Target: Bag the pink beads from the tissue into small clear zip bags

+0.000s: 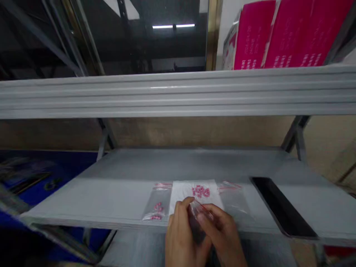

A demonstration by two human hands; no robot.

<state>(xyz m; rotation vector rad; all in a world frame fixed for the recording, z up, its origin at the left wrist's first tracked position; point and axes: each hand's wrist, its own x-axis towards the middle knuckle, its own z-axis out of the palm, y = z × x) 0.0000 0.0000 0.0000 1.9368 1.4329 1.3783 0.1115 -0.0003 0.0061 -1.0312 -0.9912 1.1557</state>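
Observation:
My left hand (179,230) and my right hand (219,230) meet at the front edge of the shelf, both closed on a small clear zip bag (197,212) with a red line at its mouth. What lies inside that bag I cannot make out. Just beyond my fingers, a white sheet (180,190) bears a cluster of small pink beads (200,191). To the left of the sheet lies another zip bag (164,194) with several pink pieces in it. A clear zip bag (235,200) lies flat to the right, partly beside my right hand.
A black phone (280,207) lies on the right of the grey shelf (105,196). Above runs a ridged metal beam (178,96), with pink boxes (280,37) on the upper level. Angled metal posts (297,133) stand at the sides. Blue surfaces (75,163) show at left.

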